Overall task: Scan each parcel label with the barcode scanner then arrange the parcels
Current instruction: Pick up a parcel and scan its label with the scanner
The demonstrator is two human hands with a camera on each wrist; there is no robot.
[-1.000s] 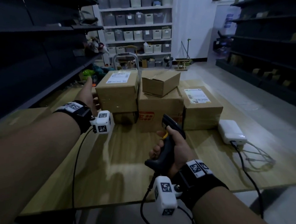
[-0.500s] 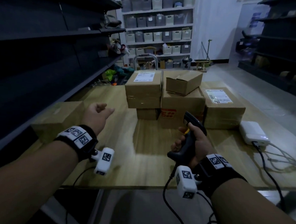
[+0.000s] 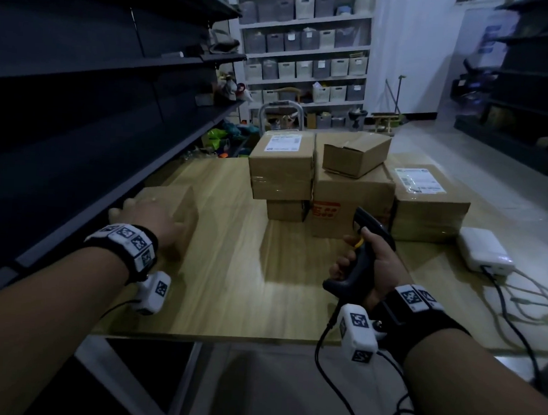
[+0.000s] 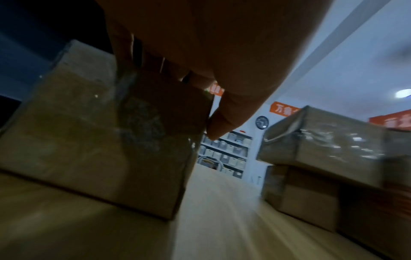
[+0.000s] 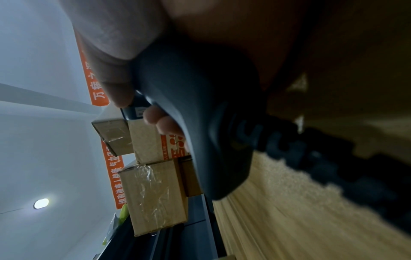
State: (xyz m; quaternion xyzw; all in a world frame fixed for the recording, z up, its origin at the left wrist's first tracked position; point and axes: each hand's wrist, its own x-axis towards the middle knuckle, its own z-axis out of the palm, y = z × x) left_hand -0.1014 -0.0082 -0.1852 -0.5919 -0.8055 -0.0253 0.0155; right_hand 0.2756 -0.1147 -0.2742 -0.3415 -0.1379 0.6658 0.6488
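On a wooden table (image 3: 229,284): 6 cardboard parcels, 5 stacked or grouped (image 3: 352,193) at the far end and 1 apart (image 3: 182,208) on the left; 1 barcode scanner (image 3: 365,245); 1 white box (image 3: 484,254); 2 hands.

Your left hand (image 3: 151,220) covers most of the top of the parcel (image 3: 182,208) at the left of the surface (image 3: 245,285), so you cannot tell whether a label sits there. In the left wrist view that parcel is blurred. The print on the two labels (image 3: 283,142) (image 3: 418,181) is too small to read. Your right hand (image 3: 377,261) hides the grip of the scanner (image 3: 366,225); its window faces away.
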